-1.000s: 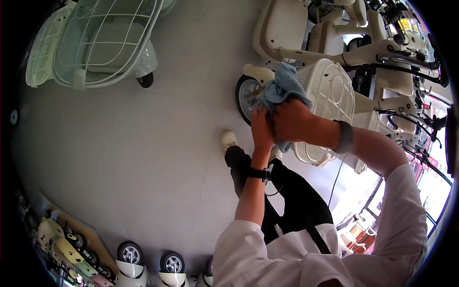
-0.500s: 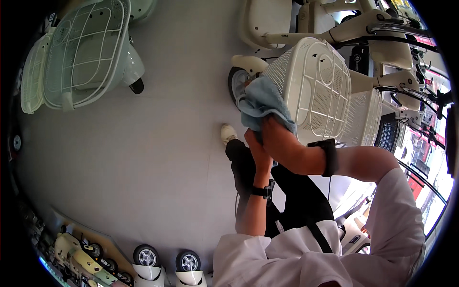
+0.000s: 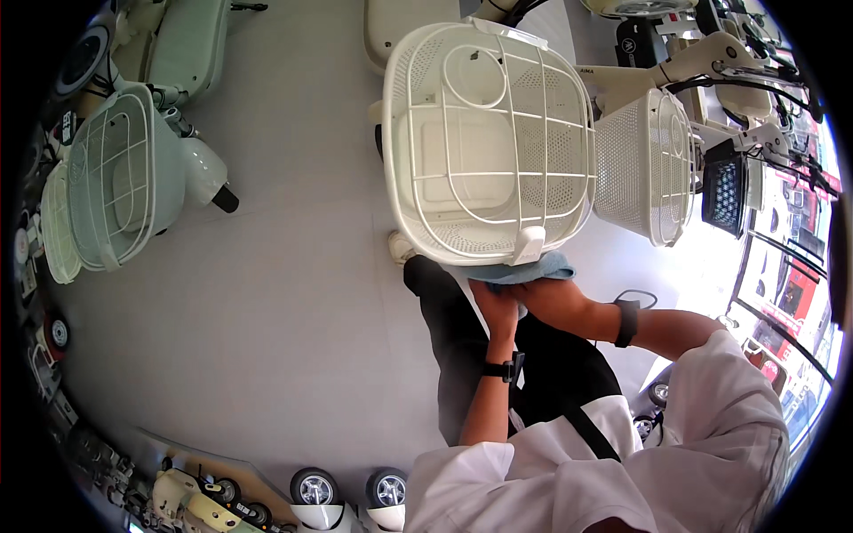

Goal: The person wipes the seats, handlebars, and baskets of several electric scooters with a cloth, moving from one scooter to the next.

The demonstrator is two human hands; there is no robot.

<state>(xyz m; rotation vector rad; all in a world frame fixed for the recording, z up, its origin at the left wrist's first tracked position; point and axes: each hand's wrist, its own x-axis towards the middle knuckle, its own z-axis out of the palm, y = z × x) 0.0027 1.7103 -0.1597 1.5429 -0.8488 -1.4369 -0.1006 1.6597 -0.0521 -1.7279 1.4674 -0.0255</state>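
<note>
A light blue cloth (image 3: 533, 270) is bunched against the near lower side of a cream scooter basket (image 3: 533, 240) with a wire grid lid. My right hand (image 3: 553, 298) is at the cloth, its fingers closed into it and partly hidden beneath the folds. My left hand (image 3: 494, 304) is right beside it, touching the cloth's left end; its fingertips are hidden under the cloth and the basket rim. The basket covers most of its scooter's front wheel.
A second cream basket (image 3: 626, 169) stands just right of the first, with a black basket (image 3: 724, 191) beyond. At left is a pale green scooter basket (image 3: 164, 191). Small wheels (image 3: 316, 489) line the lower edge. My shoe (image 3: 402, 249) is on the grey floor (image 3: 267, 311).
My view has shifted, and the basket now looms larger. The cloth and both hands have gone from the basket's left side, near the wheel, to its near lower side.
</note>
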